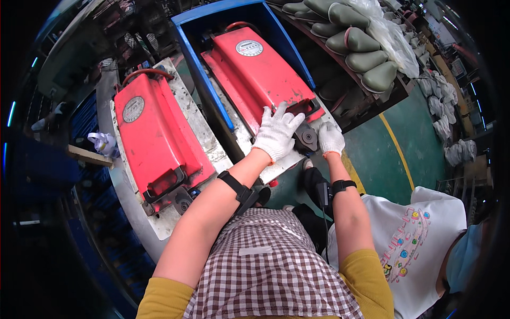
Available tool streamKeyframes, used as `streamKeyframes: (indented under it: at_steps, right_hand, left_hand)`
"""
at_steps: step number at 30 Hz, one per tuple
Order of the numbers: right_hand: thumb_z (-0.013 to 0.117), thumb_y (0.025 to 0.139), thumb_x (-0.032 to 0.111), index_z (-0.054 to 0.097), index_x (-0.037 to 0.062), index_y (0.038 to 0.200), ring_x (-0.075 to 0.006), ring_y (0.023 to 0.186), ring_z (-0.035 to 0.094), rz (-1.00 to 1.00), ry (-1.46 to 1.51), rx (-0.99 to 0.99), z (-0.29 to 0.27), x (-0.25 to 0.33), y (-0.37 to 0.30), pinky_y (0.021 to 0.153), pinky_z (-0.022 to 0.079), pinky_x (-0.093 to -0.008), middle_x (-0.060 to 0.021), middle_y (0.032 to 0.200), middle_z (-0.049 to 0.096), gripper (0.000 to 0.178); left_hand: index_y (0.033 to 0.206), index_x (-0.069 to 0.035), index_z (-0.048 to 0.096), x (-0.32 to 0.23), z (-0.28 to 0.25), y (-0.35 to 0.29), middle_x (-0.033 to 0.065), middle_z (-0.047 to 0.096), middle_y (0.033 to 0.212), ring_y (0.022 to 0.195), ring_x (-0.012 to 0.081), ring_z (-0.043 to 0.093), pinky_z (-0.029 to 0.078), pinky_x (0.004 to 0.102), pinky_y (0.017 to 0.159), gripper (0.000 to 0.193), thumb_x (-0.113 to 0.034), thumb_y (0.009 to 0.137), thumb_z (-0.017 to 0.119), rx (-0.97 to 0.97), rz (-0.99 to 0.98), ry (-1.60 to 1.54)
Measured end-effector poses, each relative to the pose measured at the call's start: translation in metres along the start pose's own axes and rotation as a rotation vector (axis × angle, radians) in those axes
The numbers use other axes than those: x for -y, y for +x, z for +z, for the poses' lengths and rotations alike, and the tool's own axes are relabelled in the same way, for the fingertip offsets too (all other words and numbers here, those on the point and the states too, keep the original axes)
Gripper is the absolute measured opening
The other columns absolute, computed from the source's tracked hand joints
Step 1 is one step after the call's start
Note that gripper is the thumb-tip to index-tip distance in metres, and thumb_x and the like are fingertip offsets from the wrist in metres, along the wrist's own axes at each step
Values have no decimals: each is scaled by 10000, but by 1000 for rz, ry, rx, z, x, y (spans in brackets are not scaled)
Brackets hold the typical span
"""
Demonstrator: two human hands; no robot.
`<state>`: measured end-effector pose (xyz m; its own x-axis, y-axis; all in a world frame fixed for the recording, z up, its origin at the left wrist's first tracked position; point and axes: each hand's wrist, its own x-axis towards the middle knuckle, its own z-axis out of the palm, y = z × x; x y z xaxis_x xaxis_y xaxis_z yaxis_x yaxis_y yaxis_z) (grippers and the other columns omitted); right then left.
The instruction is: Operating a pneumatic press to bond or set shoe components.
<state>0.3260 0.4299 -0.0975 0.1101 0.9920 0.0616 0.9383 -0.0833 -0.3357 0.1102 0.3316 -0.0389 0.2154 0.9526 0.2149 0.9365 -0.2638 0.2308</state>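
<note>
1. Red machine [255,69] lies aslant on the right pale surface [282,166], partly within a blue frame [219,10]; its end with the black round part [306,137] points to the person, probably for easy reach.
2. Left hand [277,133], gloved, lies over the near end of this machine, with the fingers spread apart; perhaps it steadies the cover.
3. Right hand [331,140], also gloved, is just beside the black round part, on its right. Its fingers are bent and near together; I cannot tell if they are clamped on something.
4. Second red machine [154,125] lies at the left, near the left forearm, and no hand is on it.
5. Dark green boot-like forms [364,59] are heaped beyond the frame, beside clear plastic [399,50].
6. Co-worker in a white shirt [419,228] is close on the right, which probably limits the right elbow; the blue frame's walls may limit access from the sides.
</note>
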Motion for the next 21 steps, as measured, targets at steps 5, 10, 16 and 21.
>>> streamKeyframes:
  at_steps: [5,10,16,21]
  right_hand:
    - [484,998,450,769,173,1056,-413,1025,722,-3,-40,14,3,0,-2,892,569,-513,-197,1059,758,401]
    - [469,1002,460,763,160,1099,-447,1061,707,-5,-4,40,0,3,-2,939,559,-533,-230,1139,737,431]
    - [477,979,458,756,133,1049,-447,998,719,-65,-60,-8,14,-16,17,871,569,-557,-218,1063,749,434]
    - [417,1029,503,718,148,1234,-439,1117,692,74,9,175,-14,-1,-36,978,533,-527,-232,1147,736,508]
  left_hand:
    - [1549,-152,475,-1,-2,-3,121,600,1380,1486,409,403,309,696,1176,802,-277,816,779,-21,1,-23]
    - [1540,-150,482,2,1,-4,127,602,1373,1482,415,408,315,696,1169,793,-254,808,769,-32,-8,-34]
    - [1514,-173,499,-2,-6,9,118,607,1352,1455,406,425,318,661,1162,757,-235,806,758,-54,-5,-40]
    - [1513,-166,495,7,-1,0,123,609,1349,1462,411,416,327,678,1145,761,-249,807,764,-66,-3,-19]
